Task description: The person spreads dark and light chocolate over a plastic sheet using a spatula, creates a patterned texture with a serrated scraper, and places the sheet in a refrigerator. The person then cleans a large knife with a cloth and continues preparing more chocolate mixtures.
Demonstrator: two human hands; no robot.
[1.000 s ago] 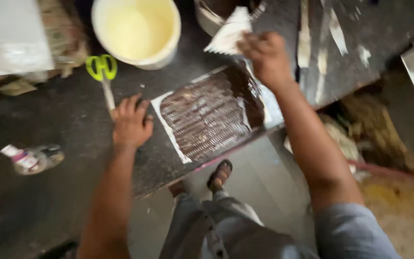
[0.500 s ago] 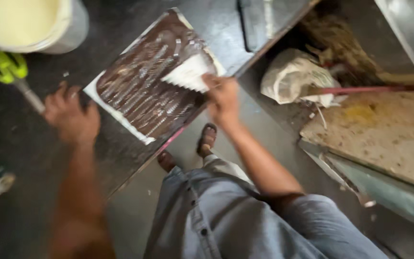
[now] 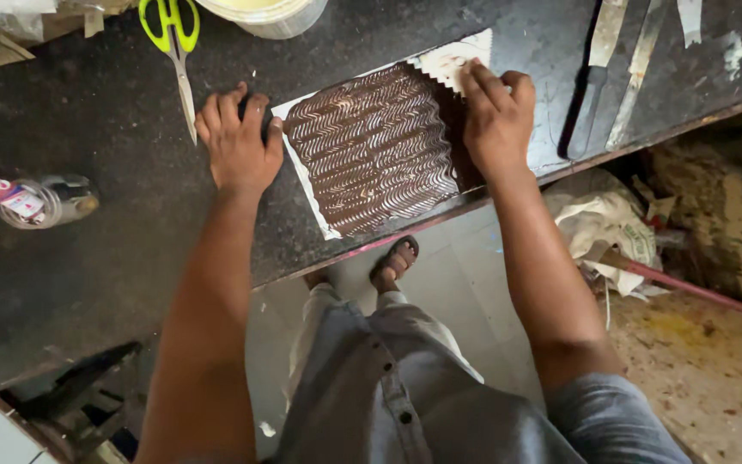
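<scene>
The right hand [image 3: 495, 116] pressed its fingers down flat on a white toothed scraper [image 3: 450, 64] at the far right end of the chocolate-coated sheet [image 3: 371, 150], not curled around it but pinning it to the surface. The left hand [image 3: 238, 142] lay open, palm down, holding the sheet's left edge against the dark counter [image 3: 113, 249]. The brown coating already showed wavy combed lines across nearly its whole face, so the combing looked to me close to finished. A further pass would want even pressure and the sheet held fast. Green-handled scissors [image 3: 173, 51] lay just beyond the left hand, a small bottle [image 3: 45, 199] farther left, long flat blades [image 3: 599, 86] to the right.
</scene>
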